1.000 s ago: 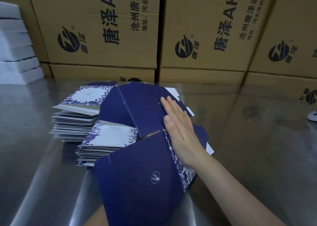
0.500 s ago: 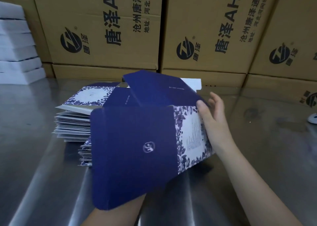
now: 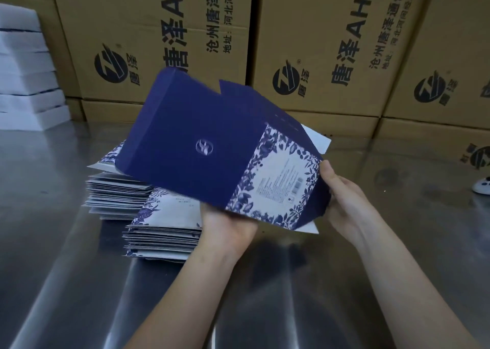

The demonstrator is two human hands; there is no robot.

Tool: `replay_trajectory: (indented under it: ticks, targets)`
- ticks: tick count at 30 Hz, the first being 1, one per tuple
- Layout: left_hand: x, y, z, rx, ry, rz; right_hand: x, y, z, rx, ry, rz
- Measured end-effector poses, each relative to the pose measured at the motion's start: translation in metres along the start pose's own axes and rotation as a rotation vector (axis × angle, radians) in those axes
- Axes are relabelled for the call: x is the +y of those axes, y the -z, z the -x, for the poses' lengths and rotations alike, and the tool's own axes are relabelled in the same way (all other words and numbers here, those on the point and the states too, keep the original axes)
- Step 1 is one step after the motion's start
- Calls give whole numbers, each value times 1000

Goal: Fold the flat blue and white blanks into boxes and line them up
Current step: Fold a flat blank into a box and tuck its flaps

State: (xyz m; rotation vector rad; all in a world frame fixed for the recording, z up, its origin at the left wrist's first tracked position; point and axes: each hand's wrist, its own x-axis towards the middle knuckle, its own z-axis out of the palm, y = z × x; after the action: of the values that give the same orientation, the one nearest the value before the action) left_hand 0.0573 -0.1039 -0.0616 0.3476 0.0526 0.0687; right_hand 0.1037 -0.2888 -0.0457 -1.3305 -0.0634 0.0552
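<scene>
Head view: a partly folded blue and white blank is held tilted in the air above the shiny metal table; its dark blue panel, marked with a small silver emblem, faces the camera, and a white panel with a blue leaf border and fine print sits at its right; dark blue flaps rise along its far edge. The left hand grips the lower edge from beneath, its fingers hidden behind the card; the right hand pinches the right edge, thumb on the front, fingers curled behind. Below the blank, two piles of flat blanks lie on the table: a nearer stack just beside the left hand, and a farther stack to its left. Brown cartons printed with black lettering line the back; white slabs are piled at far left; a small white object lies at the right edge.
</scene>
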Motion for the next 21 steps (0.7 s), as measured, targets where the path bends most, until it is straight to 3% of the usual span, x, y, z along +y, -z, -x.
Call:
replay_trajectory:
  ticks: [2, 6, 12, 17, 21]
  targets:
    - [2, -6, 0, -112, -40, 54, -1, 0, -1, -15, -29, -117]
    - [3, -3, -2, -166, -16, -34, -2, -2, -1, -68, -4, -295]
    - [1, -10, 3, -103, 4, -274, -12, 0, 4, 31, 249, -477]
    - [1, -13, 8, -110, -3, -379, -21, 0, 15, 141, 399, -431]
    - [-9, -14, 17, -100, -214, -664, -26, -7, 22, 176, 567, -308]
